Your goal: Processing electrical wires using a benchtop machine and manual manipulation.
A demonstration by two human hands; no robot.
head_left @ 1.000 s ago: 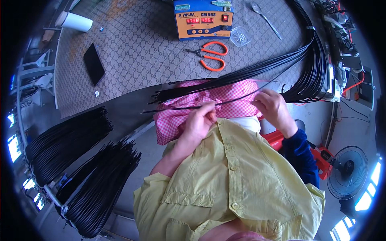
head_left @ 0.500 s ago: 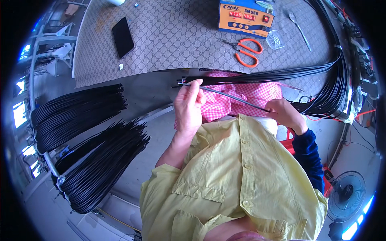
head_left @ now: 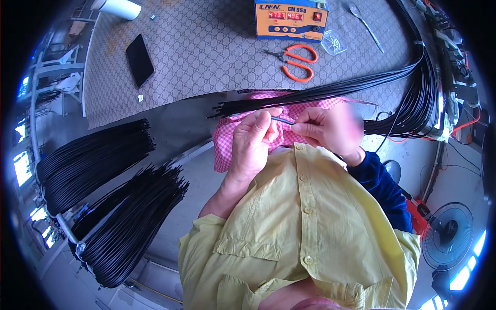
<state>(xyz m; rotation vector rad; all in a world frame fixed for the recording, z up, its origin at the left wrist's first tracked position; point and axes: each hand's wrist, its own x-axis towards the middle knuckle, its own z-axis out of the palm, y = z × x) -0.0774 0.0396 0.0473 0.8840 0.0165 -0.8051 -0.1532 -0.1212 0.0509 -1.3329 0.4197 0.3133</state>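
A thin black cable [head_left: 282,121] spans the short gap between my hands, over a pink checked cloth [head_left: 226,147] on my lap. My left hand [head_left: 250,143] pinches it between thumb and fingers, hiding its left end. Close by on the right, my right hand [head_left: 328,129] grips the same cable with thumb and forefinger; part of this hand is blurred. Just beyond both hands, a long bundle of black cables [head_left: 320,92] runs along the table's near edge, its cut ends on the left.
On the patterned table [head_left: 206,51] lie orange-handled snips [head_left: 299,62], a phone [head_left: 140,60], a spoon [head_left: 368,28] and a clear dish [head_left: 333,42], near an orange-and-blue control box [head_left: 292,23]. A white cup [head_left: 121,9] lies far left. Cable bundles [head_left: 98,160] hang at left; a fan [head_left: 448,235] stands right.
My right hand has moved left along the cable, close to my left hand. The view has shifted, so the table things sit further left and higher.
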